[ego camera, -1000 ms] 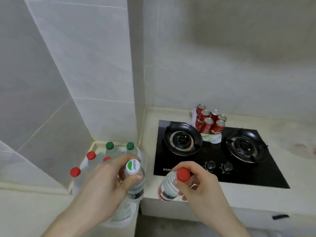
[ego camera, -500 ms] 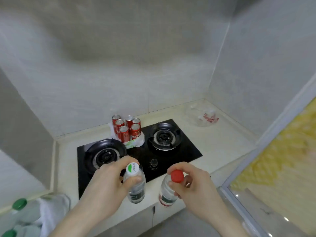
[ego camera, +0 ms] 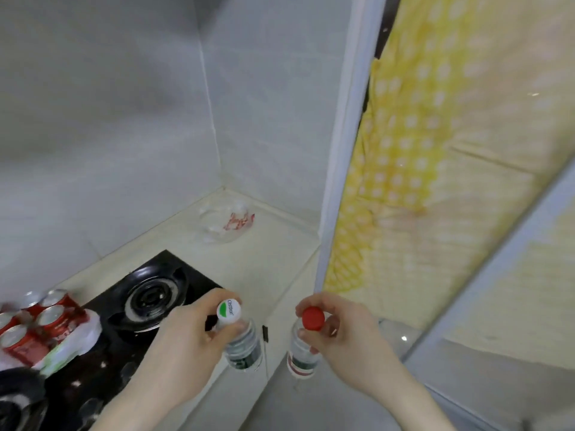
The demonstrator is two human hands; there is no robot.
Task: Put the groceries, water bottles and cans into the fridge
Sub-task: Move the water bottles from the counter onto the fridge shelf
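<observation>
Now cans (ego camera: pixel 29 325) leftward — curtain (ego camera: pixel 435 169) nearer.

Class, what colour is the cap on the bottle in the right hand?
Red cap, head view.

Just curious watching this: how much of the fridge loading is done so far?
Nothing looks stored yet; no fridge shows. In hand: the left hand grips a clear water bottle with a white-green cap, the right hand a clear water bottle with a red cap. Still left: the red drink cans in their plastic wrap on the black gas stove.
</observation>
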